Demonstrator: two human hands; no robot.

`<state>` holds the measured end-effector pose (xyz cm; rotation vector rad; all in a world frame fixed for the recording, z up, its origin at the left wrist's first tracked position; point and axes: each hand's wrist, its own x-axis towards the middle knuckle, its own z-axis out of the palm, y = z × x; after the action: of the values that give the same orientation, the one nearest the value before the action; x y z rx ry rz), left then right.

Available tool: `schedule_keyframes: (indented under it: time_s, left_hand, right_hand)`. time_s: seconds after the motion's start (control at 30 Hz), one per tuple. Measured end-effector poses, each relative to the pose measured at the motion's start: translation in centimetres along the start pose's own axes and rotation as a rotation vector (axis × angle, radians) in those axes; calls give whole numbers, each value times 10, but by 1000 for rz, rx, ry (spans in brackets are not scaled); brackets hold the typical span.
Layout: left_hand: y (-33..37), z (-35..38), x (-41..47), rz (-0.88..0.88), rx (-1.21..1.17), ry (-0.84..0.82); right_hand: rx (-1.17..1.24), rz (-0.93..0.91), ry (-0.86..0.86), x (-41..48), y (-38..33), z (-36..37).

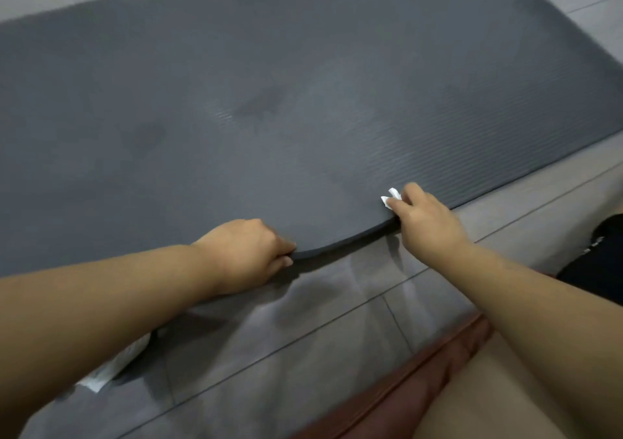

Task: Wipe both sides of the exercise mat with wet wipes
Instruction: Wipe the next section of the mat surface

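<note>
- Head view, nearest first: bare forearms reach forward over the tiled floor, and a white, crumpled thing that may be a spent wipe lies on the tiles under the left forearm, well behind its fingers
- Left hand pinches the near long edge of the exercise mat: thumb on top, fingers curled under the lip, so the edge rises off the floor just at the fingertips
- Right hand sits a little farther along that same edge, thumb side under the lip, fingers pressed together on top and clamping a bunched wet wipe that pokes out beyond the fingertips onto the mat
- Between both hands the edge bows upward, apart from the tiles; outside them it lies flat
- Beyond the fingers the mat spreads away, its long axis running left to right across the reach, with darker damp-looking patches on the top face
- Judgement: a flip seems next, both hands about equally near, lifting the edge away toward the far side
</note>
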<state>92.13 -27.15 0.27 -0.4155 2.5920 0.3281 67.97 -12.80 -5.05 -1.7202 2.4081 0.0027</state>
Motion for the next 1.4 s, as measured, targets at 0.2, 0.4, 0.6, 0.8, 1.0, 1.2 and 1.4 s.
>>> schedule_keyframes:
  time_s: [0.2, 0.4, 0.6, 0.8, 1.0, 1.2, 1.4]
  left_hand:
    - [18, 20, 27, 33, -127, -64]
    - [-22, 38, 27, -12, -363, -205]
    - [-36, 37, 34, -360, -8, -54]
    - [-46, 49, 37, -425, -98, -71]
    - [-56, 48, 28, -396, -167, -45]
    - [-59, 52, 24, -352, -37, -53]
    - [-74, 54, 24, -365, -121, 93]
  right_hand:
    - [144, 240, -194, -7, 13, 5]
    - [269, 140, -263, 8, 6, 17]
    - [89, 195, -12, 11, -18, 41]
    - [269, -292, -158, -26, -99, 63]
    - [284, 88, 38, 6, -19, 54]
    - [304, 307, 60, 16, -50, 56]
    - [171, -524, -90, 31, -74, 51]
